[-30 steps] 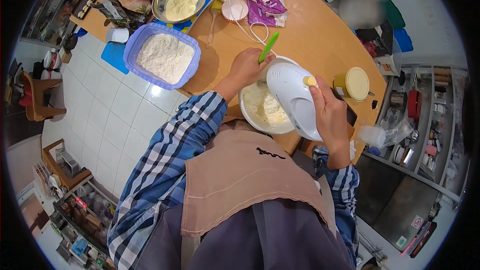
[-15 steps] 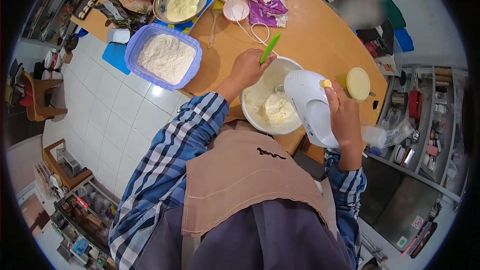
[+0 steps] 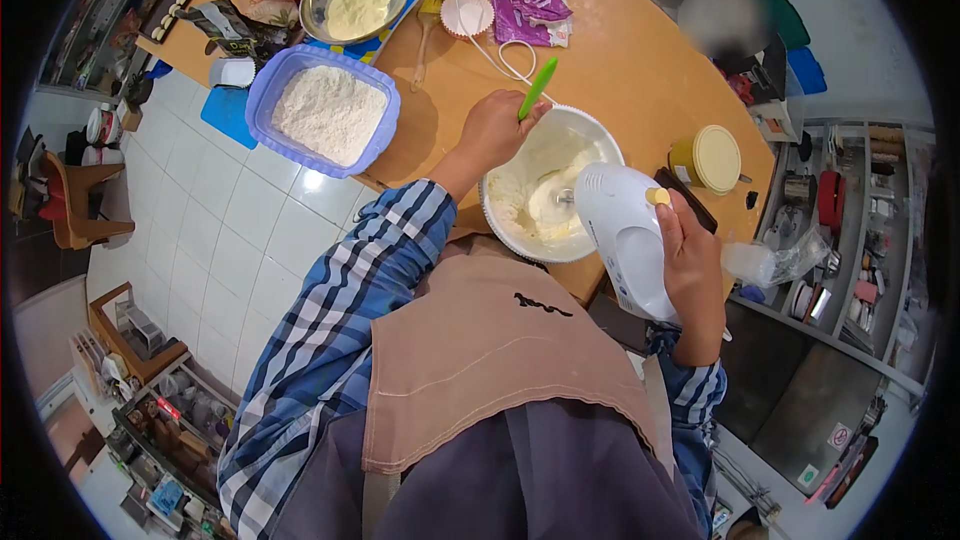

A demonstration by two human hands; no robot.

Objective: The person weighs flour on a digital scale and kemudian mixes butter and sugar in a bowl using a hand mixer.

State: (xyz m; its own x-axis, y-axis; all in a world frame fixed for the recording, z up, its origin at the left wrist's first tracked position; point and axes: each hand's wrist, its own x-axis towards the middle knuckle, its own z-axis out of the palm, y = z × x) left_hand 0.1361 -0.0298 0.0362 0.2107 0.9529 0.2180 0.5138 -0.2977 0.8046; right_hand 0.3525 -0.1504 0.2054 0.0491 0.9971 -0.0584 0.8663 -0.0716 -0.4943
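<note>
A white mixing bowl (image 3: 495, 210) at the table's near edge holds pale, creamy batter (image 3: 555, 202). My left hand (image 3: 497, 128) is closed at the bowl's far left rim around a green-handled utensil (image 3: 540, 87), whose lower end is hidden. In my right hand (image 3: 692, 260) is a white electric hand mixer (image 3: 640, 245), gripped by its handle and tilted over the bowl's right side. The mixer's metal beater (image 3: 566, 197) reaches into the batter.
Left of the bowl are a lilac tub of flour (image 3: 332, 115) and a steel bowl of pale powder (image 3: 361, 10). A pastry brush (image 3: 424, 45), a paper cup (image 3: 466, 15) and a purple packet (image 3: 525, 12) lie beyond. A lidded yellow tub (image 3: 717, 160) stands right, near a dark phone-like slab (image 3: 688, 195).
My right hand and the mixer have shifted slightly right and nearer to me, and the beater has moved right through the batter. My left hand keeps its grip at the rim.
</note>
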